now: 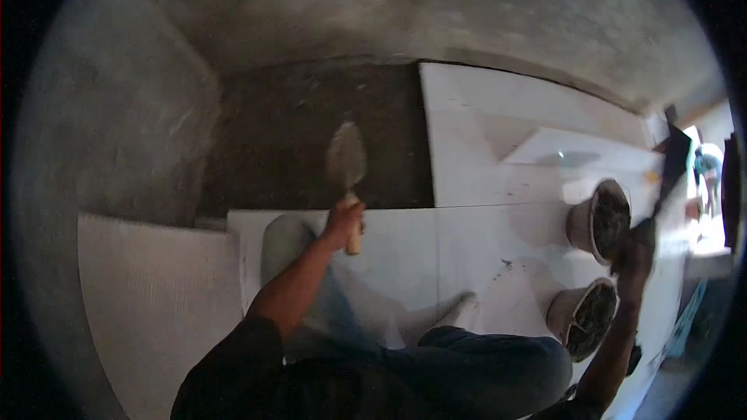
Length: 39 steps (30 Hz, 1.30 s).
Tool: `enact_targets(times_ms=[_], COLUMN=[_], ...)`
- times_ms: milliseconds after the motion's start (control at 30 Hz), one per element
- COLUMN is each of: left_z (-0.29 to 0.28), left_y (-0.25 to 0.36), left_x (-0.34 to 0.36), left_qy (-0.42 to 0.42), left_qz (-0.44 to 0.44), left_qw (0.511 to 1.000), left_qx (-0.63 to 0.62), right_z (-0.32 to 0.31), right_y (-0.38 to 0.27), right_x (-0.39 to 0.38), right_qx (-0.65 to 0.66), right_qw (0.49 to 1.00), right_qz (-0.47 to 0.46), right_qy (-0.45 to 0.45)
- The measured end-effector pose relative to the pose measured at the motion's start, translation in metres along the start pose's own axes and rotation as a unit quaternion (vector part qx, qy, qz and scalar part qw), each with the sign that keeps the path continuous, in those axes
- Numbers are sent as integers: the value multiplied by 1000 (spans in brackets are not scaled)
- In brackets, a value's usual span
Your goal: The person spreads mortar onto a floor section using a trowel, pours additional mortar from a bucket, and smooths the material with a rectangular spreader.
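Observation:
My left hand [342,224] is closed round the wooden handle of a pointed trowel [346,155]. Its blade points away from me over a dark bare patch of floor [272,132] edged by white tiles [389,253]. Far to the right, my right hand [634,253] is smeared by motion beside a bucket [580,225] with grey, mortar-like stuff in it. A dark, flat, blade-like thing [674,163] rises just beyond that hand; blur hides whether the fingers hold it. Nearer me stands a second bucket [562,309] with similar contents.
Rough grey walls [498,8] close in the far side and the left. A loose white strip [576,148] lies on the tiles near the far wall. At lower left lies a large pale sheet [159,295]. My bent legs [482,365] rest over the tiles.

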<state>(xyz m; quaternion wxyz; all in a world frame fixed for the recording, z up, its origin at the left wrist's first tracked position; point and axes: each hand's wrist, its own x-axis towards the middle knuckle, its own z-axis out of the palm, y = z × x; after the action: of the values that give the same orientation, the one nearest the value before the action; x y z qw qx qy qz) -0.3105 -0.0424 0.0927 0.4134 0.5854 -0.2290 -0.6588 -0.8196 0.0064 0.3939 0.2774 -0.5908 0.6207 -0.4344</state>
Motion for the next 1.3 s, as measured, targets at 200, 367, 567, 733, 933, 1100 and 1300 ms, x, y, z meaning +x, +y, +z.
enact_targets(times_ms=[200, 367, 567, 733, 933, 1100, 1300], left_z=[-24, -18, -24, -35, -22, -59, -33], left_y=[7, -7, 10, -8, -9, -10, 1], left_x=[-23, 2, -11, 0, 16, 2, 4], left_qy=[6, -30, -25, 2, -3, 29, -25], left_qz=[70, 55, 37, 96, 2, 37, 25], left_qw=[997, 994, 998, 990, 991, 982, 977], left_qx=[-19, -93, -43, -100, -131, -185, -208], right_z=[319, 415, 454, 493, 574, 545, 450], right_y=[-60, -76, -111, -92, -16, -52, -67], right_x=[35, 21, -25, -35, 57, 79, -9], right_qx=[-317, -359, -398, -459, -472, -435, -367], right_qw=[822, 839, 840, 797, 804, 805, 861], right_qz=[-270, -192, -146, -98, -162, -149, -49], right_qy=[-387, -360, -339, -381, -324, -375, -349])
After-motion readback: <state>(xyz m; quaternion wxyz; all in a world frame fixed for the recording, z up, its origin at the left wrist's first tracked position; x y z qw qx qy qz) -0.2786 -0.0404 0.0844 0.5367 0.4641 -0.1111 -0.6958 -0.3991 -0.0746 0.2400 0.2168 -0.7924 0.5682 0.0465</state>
